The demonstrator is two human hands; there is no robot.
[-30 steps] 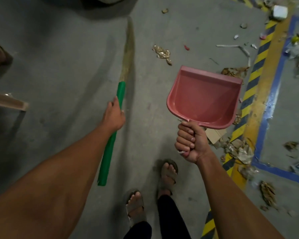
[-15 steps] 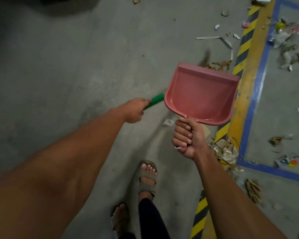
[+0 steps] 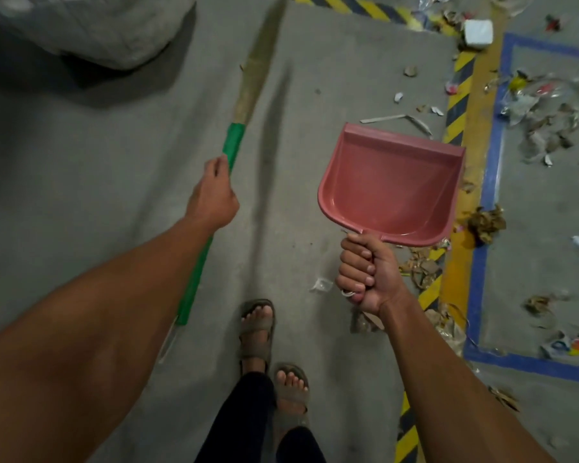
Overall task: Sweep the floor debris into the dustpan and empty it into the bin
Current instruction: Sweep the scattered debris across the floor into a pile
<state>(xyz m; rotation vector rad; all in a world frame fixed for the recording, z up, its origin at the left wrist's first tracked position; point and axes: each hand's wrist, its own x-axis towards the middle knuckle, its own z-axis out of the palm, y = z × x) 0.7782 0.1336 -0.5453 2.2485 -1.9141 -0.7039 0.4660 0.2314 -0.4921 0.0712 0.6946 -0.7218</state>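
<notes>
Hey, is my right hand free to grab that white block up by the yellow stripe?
Probably not as things stand. The right hand grips the pink dustpan by its handle, and the white block lies well ahead on the floor, past the dustpan's front edge.

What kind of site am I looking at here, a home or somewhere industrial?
Most likely industrial, a warehouse or factory floor. The concrete floor is bare, yellow-and-black hazard tape and a blue painted line mark off zones, and scrap debris lies scattered inside the marked bay.
</notes>
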